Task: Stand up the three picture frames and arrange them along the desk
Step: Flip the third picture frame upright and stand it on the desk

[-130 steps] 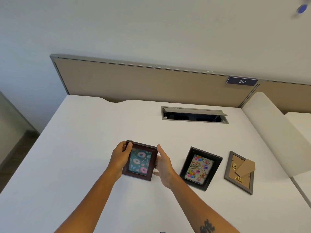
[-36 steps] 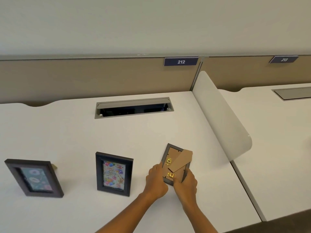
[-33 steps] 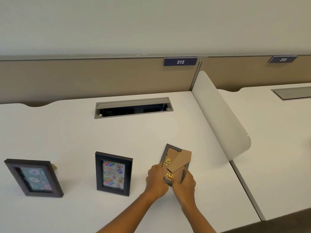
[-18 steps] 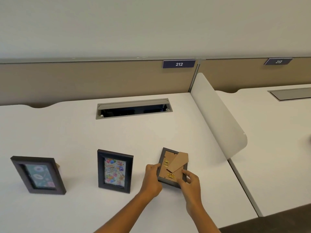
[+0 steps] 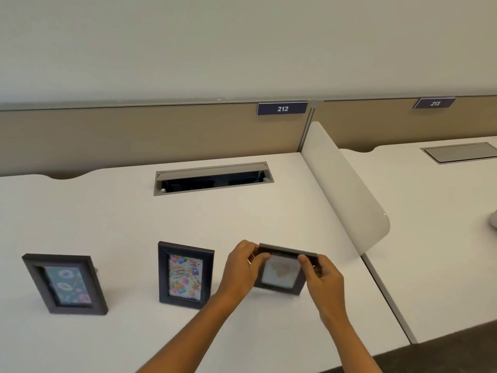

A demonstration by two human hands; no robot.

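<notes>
Across the lower half of the frame, a white tabletop (image 5: 113,219) carries three picture frames, the third held in two hands.

Behind the tabletop runs a tan partition (image 5: 134,135) under a pale wall, with a dark label reading 212 (image 5: 282,108) at upper centre and another reading 213 (image 5: 434,103) at upper right. An open cable hatch (image 5: 213,178) sits in the tabletop at centre. A white curved divider (image 5: 347,184) separates it from a neighbouring desk (image 5: 435,224) at right, which has a closed hatch (image 5: 460,152). At lower left the doughnut frame (image 5: 65,284) stands upright; right of it, well apart, the birthday frame (image 5: 185,274) stands upright. At lower centre the left hand (image 5: 242,267) and right hand (image 5: 322,275) grip the side edges of the third frame (image 5: 281,273), blurred and tilted, its picture toward the camera.
</notes>
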